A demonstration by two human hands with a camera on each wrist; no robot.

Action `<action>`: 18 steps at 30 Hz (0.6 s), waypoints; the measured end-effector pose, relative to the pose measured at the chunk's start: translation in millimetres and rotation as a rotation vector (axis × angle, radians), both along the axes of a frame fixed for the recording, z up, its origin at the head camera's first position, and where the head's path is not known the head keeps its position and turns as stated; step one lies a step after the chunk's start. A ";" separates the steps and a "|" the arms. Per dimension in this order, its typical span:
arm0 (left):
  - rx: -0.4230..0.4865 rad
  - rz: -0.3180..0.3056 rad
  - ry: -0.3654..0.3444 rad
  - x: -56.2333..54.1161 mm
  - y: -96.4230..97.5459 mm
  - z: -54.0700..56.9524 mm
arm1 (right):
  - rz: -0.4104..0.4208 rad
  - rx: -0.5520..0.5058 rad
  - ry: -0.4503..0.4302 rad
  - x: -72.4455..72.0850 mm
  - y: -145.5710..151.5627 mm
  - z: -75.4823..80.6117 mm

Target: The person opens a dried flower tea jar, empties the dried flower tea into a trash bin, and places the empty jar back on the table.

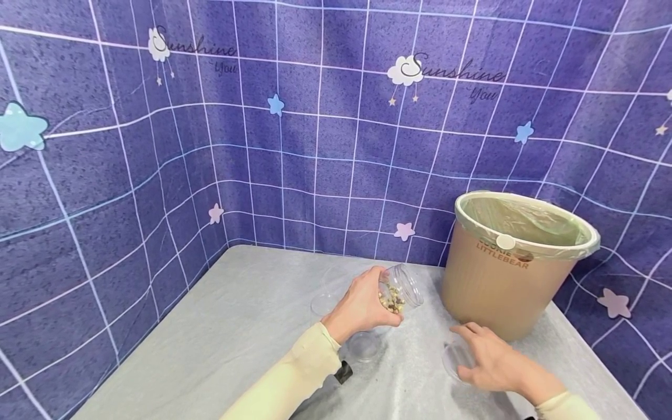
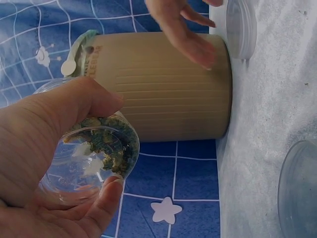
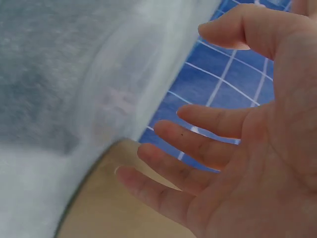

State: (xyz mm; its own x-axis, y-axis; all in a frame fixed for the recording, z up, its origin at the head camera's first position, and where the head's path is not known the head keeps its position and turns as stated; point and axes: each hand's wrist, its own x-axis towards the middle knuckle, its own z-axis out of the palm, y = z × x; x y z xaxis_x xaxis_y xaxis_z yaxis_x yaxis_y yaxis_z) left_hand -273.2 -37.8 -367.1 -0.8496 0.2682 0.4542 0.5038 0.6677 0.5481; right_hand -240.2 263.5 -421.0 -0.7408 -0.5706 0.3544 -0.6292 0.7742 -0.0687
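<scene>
My left hand [image 1: 362, 306] grips a clear plastic jar [image 1: 409, 287], tilted on its side with the mouth toward the right. Dried bits [image 1: 391, 299], yellowish and dark like dried flowers, lie along the jar's lower wall; the left wrist view shows them [image 2: 111, 146] beyond the thumb. Just above a clear round lid or shallow dish [image 1: 450, 363], my right hand [image 1: 490, 359] has its fingers spread and loosely bent, holding nothing. The right wrist view shows that clear round piece [image 3: 116, 94] blurred, apart from the fingertips [image 3: 148, 151].
A tan bin [image 1: 496, 291] with a green liner [image 1: 530, 221] stands at the right rear of the grey tabletop [image 1: 252, 326]. Two more clear round pieces, one below my left wrist [image 1: 364, 348] and one farther back [image 1: 321, 304], lie on it. Purple-blue gridded cloth [image 1: 325, 146] hangs behind.
</scene>
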 end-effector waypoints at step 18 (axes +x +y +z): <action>0.067 -0.013 -0.010 2.8 -3.9 12.2 | 0.089 -0.159 0.336 20.5 19.3 86.7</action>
State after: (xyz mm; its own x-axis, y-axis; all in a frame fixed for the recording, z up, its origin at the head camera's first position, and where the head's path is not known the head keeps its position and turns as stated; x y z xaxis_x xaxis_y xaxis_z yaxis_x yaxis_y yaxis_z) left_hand -270.4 -41.8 -354.9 -0.8506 0.2488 0.4633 0.5067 0.6230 0.5959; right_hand -219.7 282.9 -334.3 -0.5183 -0.5460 0.6582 -0.7017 0.7115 0.0376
